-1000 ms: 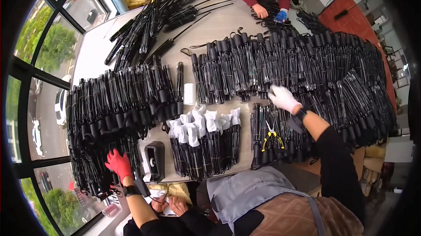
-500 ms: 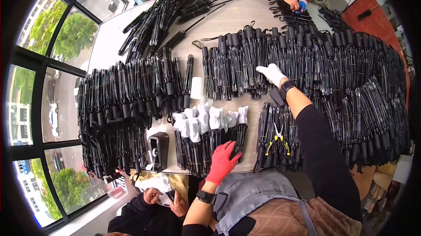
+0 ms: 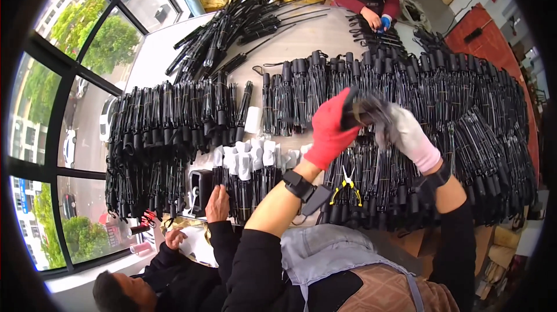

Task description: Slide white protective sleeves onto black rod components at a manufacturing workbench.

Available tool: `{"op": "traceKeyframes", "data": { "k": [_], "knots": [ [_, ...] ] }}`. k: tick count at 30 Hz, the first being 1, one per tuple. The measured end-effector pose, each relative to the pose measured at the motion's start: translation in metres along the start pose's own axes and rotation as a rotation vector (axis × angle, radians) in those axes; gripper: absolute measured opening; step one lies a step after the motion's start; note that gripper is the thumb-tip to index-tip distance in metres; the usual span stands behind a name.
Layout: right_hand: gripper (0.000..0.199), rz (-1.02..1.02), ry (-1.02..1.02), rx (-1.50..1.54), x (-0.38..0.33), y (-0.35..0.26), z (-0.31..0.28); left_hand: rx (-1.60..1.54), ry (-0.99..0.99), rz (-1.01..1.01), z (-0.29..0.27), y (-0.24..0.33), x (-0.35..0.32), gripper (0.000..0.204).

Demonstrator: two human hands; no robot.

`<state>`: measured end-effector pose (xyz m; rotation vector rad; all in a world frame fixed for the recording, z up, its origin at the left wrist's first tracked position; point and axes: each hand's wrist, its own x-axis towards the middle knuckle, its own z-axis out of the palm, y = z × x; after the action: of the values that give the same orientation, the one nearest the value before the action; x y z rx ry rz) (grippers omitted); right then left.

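**Inspector:** Item in hand?

**Assessor:** A black folded umbrella frame (image 3: 364, 110), held up above the surface (image 3: 301, 39), roughly over the middle rows of stock. Its exact build is blurred.

**Inspector:** State of the hands?

**Assessor:** Both are clamped on it. The left hand (image 3: 332, 129), in a red glove, is wrapped around the frame's left end. The right hand (image 3: 409, 137), in a white glove with a pink cuff, grips the right end. The two hands sit close together, the frame bridging them.

**Inspector:** Directly below?

**Assessor:** Yellow-handled pliers (image 3: 346, 185) lie on a row of black frames (image 3: 464, 138) near the front edge. To the left stands a cluster of frames with white-wrapped tips (image 3: 246, 158), and beside it a small black device (image 3: 200, 190).

**Inspector:** Others present?

**Assessor:** A person at lower left rests a bare hand (image 3: 217, 205) against the white-tipped cluster. At the far side, a person in a dark red top handles frames with a blue-gloved hand (image 3: 384, 23). A loose pile of frames (image 3: 232, 28) lies at the far left; windows (image 3: 64, 109) run along the left.
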<state>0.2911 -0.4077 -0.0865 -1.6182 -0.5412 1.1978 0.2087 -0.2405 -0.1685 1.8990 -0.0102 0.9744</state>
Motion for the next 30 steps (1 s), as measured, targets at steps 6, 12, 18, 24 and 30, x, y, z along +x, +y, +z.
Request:
{"op": "traceKeyframes", "data": {
  "k": [6, 12, 18, 24, 30],
  "knots": [
    [0.024, -0.399, 0.168, -0.408, -0.009, 0.08, 0.075, -0.863, 0.316, -0.719, -0.018, 0.038, -0.007, 0.054],
    [0.022, 0.103, -0.535, 0.504, -0.017, 0.082, 0.106, -1.227, 0.504, -0.555, -0.116, 0.058, 0.025, 0.056],
    [0.024, -0.012, -0.57, 0.091, 0.001, 0.071, 0.099, -1.247, 0.255, -0.688, -0.091, 0.088, -0.049, 0.036],
    [0.032, -0.603, 0.066, -0.559, 0.028, 0.031, 0.11, -0.939, 0.37, -0.742, -0.139, 0.08, -0.085, 0.027],
    [0.04, -0.974, 0.153, -0.696, 0.041, -0.032, 0.178, -0.576, 0.402, -0.68, -0.133, 0.08, -0.113, 0.035]
  ]
}}
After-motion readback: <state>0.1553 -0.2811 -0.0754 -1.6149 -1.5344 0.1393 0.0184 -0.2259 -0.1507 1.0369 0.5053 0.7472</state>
